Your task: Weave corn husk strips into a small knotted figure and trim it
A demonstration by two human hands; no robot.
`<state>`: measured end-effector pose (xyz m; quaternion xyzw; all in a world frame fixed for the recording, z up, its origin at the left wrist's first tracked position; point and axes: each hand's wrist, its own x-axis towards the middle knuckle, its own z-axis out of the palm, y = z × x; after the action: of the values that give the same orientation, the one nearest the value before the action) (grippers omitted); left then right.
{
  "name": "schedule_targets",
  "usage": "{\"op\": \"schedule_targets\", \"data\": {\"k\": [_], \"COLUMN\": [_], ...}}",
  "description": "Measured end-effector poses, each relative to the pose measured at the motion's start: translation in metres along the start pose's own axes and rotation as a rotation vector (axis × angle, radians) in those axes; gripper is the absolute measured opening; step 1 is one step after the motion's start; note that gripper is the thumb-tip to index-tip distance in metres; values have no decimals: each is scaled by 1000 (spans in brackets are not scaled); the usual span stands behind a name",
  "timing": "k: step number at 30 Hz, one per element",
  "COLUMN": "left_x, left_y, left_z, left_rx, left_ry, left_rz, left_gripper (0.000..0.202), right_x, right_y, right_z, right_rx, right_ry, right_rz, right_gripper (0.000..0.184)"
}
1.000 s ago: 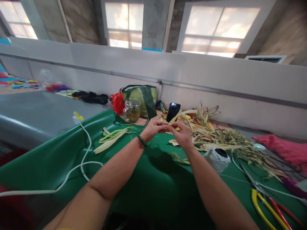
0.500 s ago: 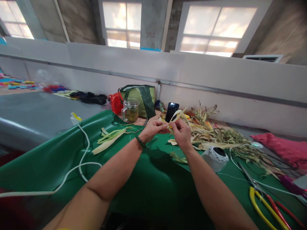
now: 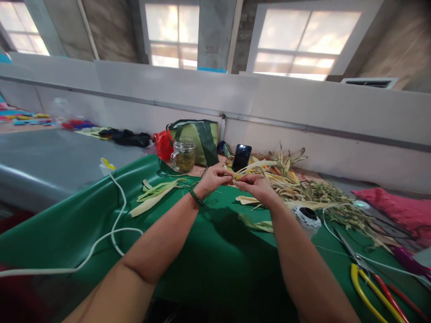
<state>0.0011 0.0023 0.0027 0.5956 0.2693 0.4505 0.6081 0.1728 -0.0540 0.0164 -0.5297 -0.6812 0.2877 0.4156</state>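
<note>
Close together above the green sheet [image 3: 205, 251], both my hands pinch a pale corn husk strip [image 3: 257, 166]. My left hand [image 3: 214, 180], with a dark green bead bracelet [image 3: 195, 197] at the wrist, grips its lower end between thumb and fingers. Thumb and fingers of my right hand [image 3: 257, 186] close on the strip right beside it, and its long end points to the right. A small yellow bit shows between the fingertips. Behind the right hand lies a pile of dried husks [image 3: 289, 188]. One loose husk piece [image 3: 257, 223] is under my right wrist.
Scissors [image 3: 357, 260] with yellow and red handles lie at right, near a white thread spool [image 3: 308, 220]. A phone [image 3: 241, 157] stands upright behind my hands. Left are green husks [image 3: 156, 193], a glass mug [image 3: 183, 154], a green bag [image 3: 198, 141] and a white cable [image 3: 117, 211].
My right hand has turned flatter, its wrist moving right. The husk strip, which curved upward before, now stretches out to the right.
</note>
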Motion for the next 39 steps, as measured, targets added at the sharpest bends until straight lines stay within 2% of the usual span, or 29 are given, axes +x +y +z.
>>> {"op": "schedule_targets", "data": {"k": [6, 9, 12, 14, 18, 21, 26, 29, 31, 35, 37, 39], "left_x": [2, 2, 2, 0, -5, -6, -7, -8, -7, -3, -1, -1], "left_y": [0, -1, -4, -5, -3, -1, 1, -1, -2, -5, -6, -7], "left_z": [-3, -3, 0, 3, 8, 8, 9, 10, 11, 9, 8, 7], "left_rx": [119, 362, 601, 664, 662, 647, 430, 269, 221, 226, 217, 158], "left_ry": [-12, 14, 20, -38, -244, -330, -375, -365, -327, -179, -87, -39], "left_rz": [57, 161, 270, 305, 352, 339, 109, 21, 16, 25, 6, -16], "left_gripper": [12, 5, 7, 8, 14, 16, 5, 15, 18, 16, 14, 17], "right_x": [-4, -8, -11, -13, -12, -9, -5, -4, -5, -12, -15, -15], "right_y": [4, 2, -2, -4, -5, -2, 3, 2, 1, -5, -6, -4], "right_z": [-6, -4, 1, 3, 1, -2, -1, 1, 2, 2, 3, 5], "right_rx": [-342, -544, -794, -943, -1101, -1135, -1114, -1088, -1054, -926, -900, -904], "right_ry": [38, 83, 164, 236, 331, 363, 401, 387, 412, 573, 576, 575], "right_rz": [-180, -298, -431, -492, -561, -598, -637, -654, -668, -709, -699, -626], "right_gripper": [29, 20, 20, 22, 23, 23, 23, 24, 24, 25, 35, 43]}}
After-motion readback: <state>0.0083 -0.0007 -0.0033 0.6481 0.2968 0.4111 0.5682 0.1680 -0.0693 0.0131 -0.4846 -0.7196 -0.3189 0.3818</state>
